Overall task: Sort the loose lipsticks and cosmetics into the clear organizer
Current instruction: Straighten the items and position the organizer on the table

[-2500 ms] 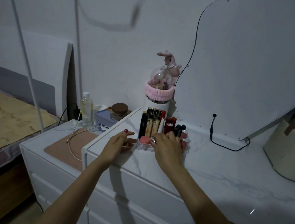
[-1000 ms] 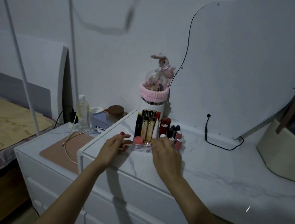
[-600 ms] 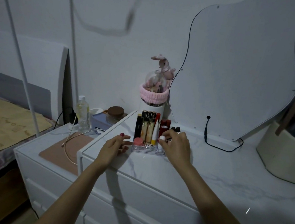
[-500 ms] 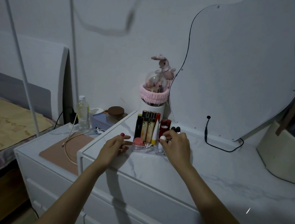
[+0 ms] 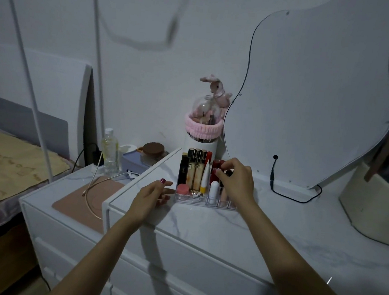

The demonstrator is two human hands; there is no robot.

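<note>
Head view: clear organizer (image 5: 204, 201) on the marble table (image 5: 264, 226), nearly full; no loose cosmetics visible beside it, so sorting appears almost done. Left hand (image 5: 150, 196), open, rests against its left end. Right hand (image 5: 236, 180) pinches a dark red lipstick (image 5: 217, 166) over the rear slots. Counted: three gold-capped tubes, one white stick, one pink pot

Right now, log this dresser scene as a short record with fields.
surface: white marble-look dresser top
organizer: clear organizer, near the left edge, holding upright lipsticks and tubes
left hand: left hand resting on the top, beside the organizer's left end
right hand: right hand over the organizer's right side, fingers among the red lipsticks
behind: wavy-edged mirror
</note>
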